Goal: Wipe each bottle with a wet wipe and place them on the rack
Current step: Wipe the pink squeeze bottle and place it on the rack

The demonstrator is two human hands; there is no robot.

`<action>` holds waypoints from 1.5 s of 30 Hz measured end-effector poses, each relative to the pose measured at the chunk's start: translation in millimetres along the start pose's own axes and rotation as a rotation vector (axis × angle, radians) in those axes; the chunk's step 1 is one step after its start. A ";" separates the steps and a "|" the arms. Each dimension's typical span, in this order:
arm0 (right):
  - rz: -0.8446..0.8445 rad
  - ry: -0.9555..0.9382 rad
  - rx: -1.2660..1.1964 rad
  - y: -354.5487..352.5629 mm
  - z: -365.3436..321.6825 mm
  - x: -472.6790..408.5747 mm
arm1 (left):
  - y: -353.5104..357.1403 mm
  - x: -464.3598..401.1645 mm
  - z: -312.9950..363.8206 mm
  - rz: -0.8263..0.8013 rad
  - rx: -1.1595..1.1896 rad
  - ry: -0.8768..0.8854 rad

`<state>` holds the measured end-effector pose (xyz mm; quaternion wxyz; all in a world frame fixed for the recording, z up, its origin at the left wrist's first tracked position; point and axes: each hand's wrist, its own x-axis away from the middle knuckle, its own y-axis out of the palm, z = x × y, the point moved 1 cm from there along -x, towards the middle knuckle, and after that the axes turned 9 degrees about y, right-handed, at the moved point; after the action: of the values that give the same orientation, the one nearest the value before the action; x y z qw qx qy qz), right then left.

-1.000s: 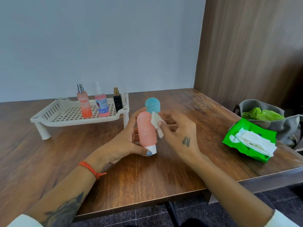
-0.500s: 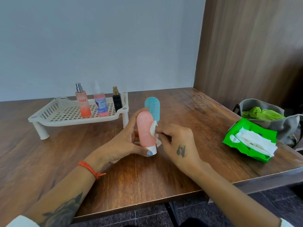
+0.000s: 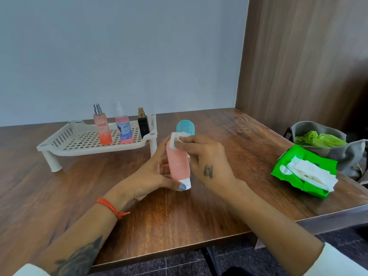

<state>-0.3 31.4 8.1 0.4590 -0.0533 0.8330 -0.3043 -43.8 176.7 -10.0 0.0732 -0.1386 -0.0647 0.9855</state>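
Observation:
My left hand (image 3: 151, 176) grips a pink squeeze bottle (image 3: 177, 163) that stands cap-down on the table, thumb on its white cap. My right hand (image 3: 207, 162) pinches a small white wet wipe (image 3: 177, 139) against the bottle's upper end. Just behind stands a blue bottle (image 3: 185, 127), partly hidden by the pink one. On the white perforated rack (image 3: 65, 140) at the left stand three bottles: an orange spray bottle (image 3: 102, 128), a pink spray bottle (image 3: 123, 128) and a small black perfume bottle (image 3: 143, 124).
A green pack of wet wipes (image 3: 304, 172) lies open at the table's right edge, with white wipes sticking out. Beside it sits a grey bag (image 3: 342, 150) holding green plastic. A wooden panel wall rises on the right, and the table's front edge is near.
My right hand has slid the wipe from the bottle's lower part up to its top end. My left hand keeps the same hold on the pink bottle.

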 end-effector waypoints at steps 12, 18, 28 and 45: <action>-0.223 -0.155 0.127 -13.7 3.5 37.6 | 1.2 -0.4 1.4 -0.032 -0.008 -0.001; 0.002 0.008 -0.057 -20.6 -1.4 -6.0 | -0.6 -1.2 -1.4 -0.011 0.017 -0.017; -0.105 -0.309 0.218 2.5 -5.2 4.2 | -4.4 -2.8 -3.8 -0.024 0.033 0.022; -0.118 0.598 -1.051 -13.4 -7.6 -5.8 | -4.2 -2.3 -2.7 -0.035 -0.008 -0.014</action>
<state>-5.6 26.1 22.7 0.0998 -0.2312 0.9602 0.1212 -40.3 180.7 -11.4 0.0895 -0.1307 -0.0715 0.9848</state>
